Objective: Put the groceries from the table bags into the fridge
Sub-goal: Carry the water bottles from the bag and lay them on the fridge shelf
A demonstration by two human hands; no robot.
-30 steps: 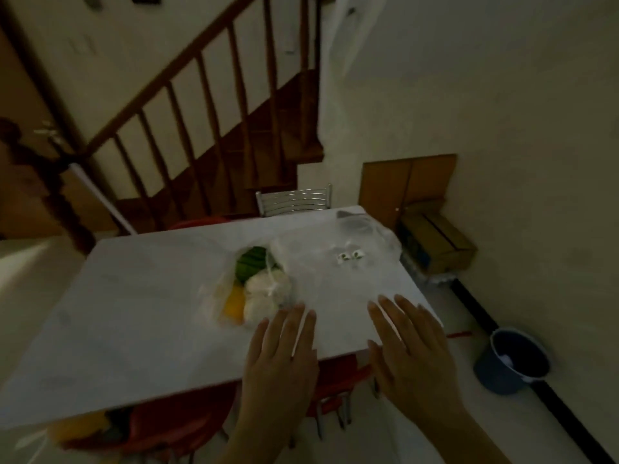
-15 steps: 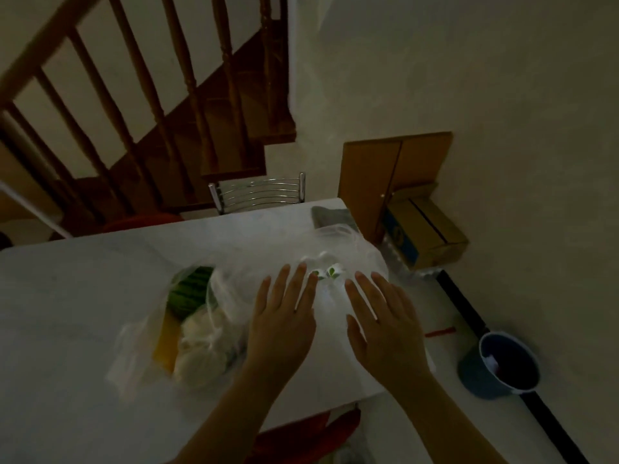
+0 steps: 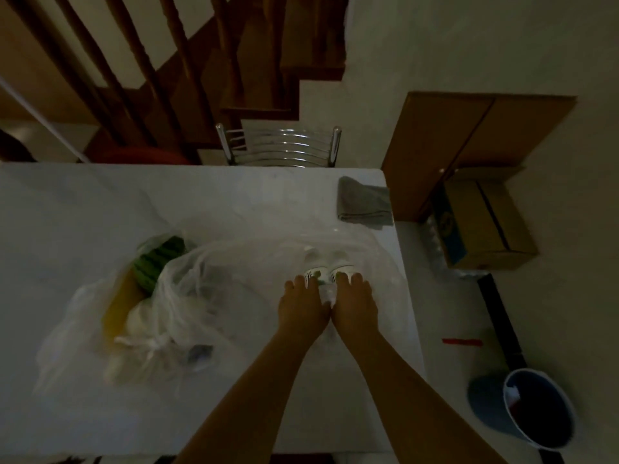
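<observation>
Two clear plastic bags lie on the white table (image 3: 83, 209). The left bag (image 3: 100, 329) holds a green striped vegetable (image 3: 155, 262), something yellow and white round items. The right bag (image 3: 254, 262) holds two white bottles (image 3: 330, 262) with green-printed labels. My left hand (image 3: 303, 304) and my right hand (image 3: 355, 301) sit side by side on this bag. Each hand's fingers curl over the near end of a bottle through the plastic. The lower parts of the bottles are hidden under my hands.
A folded grey cloth (image 3: 363, 204) lies at the table's far right corner. A chrome chair back (image 3: 279, 147) stands behind the table, before a wooden staircase. On the floor to the right are a cardboard box (image 3: 485, 222) and a blue bucket (image 3: 532, 410).
Both hands moved forward from the table's near edge onto the right bag and came together. Their fingers went from spread flat to curled over the bottles. The view tilted down and closer.
</observation>
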